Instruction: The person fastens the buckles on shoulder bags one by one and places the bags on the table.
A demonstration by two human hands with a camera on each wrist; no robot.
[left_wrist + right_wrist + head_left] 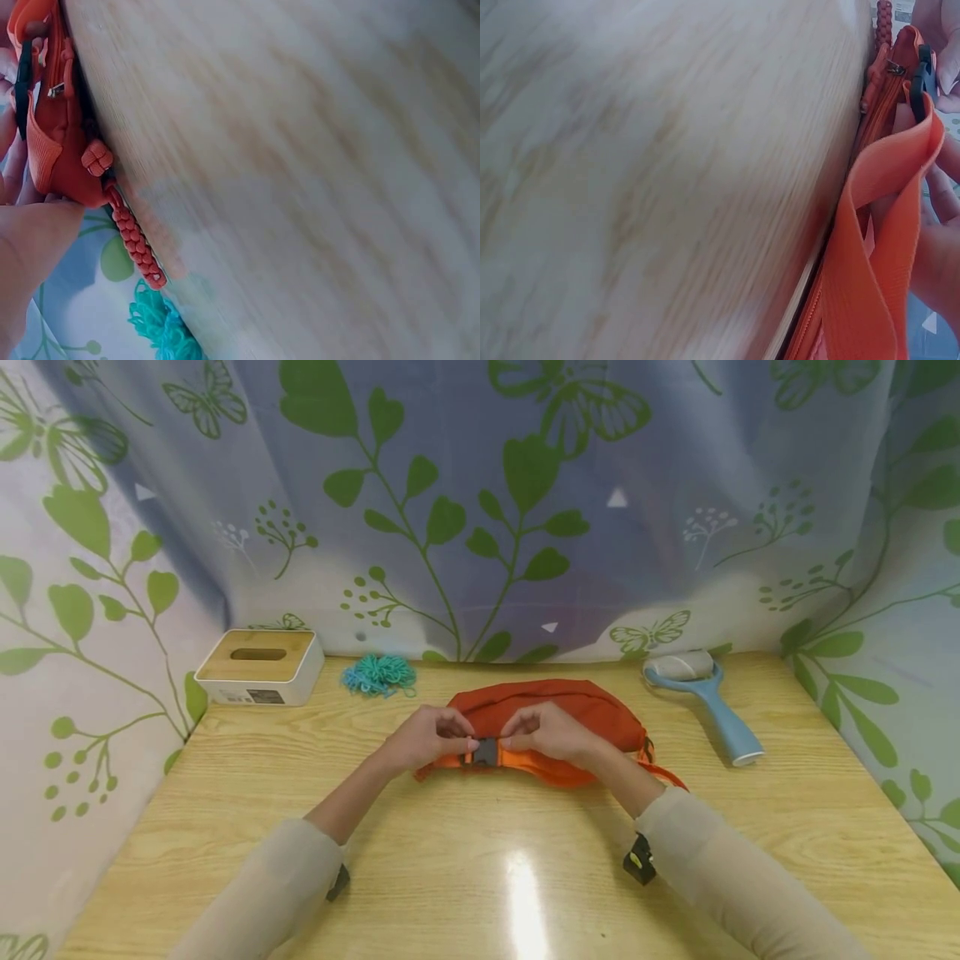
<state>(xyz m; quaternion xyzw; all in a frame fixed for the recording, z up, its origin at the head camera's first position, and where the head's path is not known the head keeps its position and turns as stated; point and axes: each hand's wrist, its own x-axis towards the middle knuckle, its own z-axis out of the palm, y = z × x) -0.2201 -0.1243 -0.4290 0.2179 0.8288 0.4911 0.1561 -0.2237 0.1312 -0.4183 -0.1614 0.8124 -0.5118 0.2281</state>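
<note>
A red waist bag (555,706) lies on the table in the head view, its orange strap (528,762) running along the near side. On that strap sits a black side-release buckle (486,752), with its two halves together. My left hand (427,742) pinches the buckle's left end between thumb and fingers. Just right of the buckle, my right hand (553,732) pinches the strap. The left wrist view shows a zipper pull (56,91) and a braided red cord (136,246) at the bag's end. In the right wrist view the strap (889,225) loops slackly beside the right fingers.
A tissue box (255,664) with a wooden lid stands at the back left of the wooden table (450,877). Beside it is a bundle of teal yarn (380,674). A blue-handled lint roller (712,697) lies at the right. A leaf-patterned curtain (465,527) hangs behind.
</note>
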